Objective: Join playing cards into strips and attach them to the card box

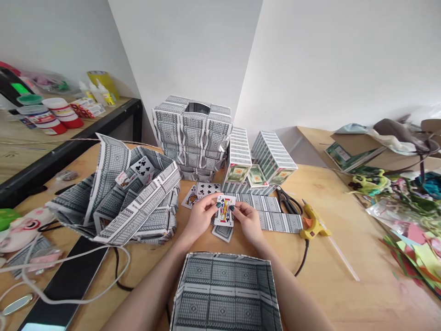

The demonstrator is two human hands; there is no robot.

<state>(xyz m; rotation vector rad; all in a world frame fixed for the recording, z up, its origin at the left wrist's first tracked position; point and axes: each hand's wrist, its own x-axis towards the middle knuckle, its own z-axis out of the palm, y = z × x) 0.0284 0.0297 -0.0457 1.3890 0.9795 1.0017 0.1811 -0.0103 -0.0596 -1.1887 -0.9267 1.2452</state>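
Between my two hands a playing card [225, 211], a jack of clubs, is held face up over the table. My left hand [203, 214] pinches its left edge, thumb on top. On its right edge is my right hand [247, 219], also pinching. Just below lies a face-down card [222, 233]. Behind my hands a row of joined cards [275, 220] lies flat, back side up. Several face-up cards [208, 188] rest beyond my left hand. Nearest me, between my forearms, sits an open box made of cards [222, 294].
A yellow glue gun [313, 223] with a glue stick and black scissors [289, 202] lie to the right. Stacked card packs [237, 151] and a tall card-built structure [193, 138] stand behind. A card-built bag [138, 197], white cable [79, 301] and dark phone-like slab [72, 280] are left.
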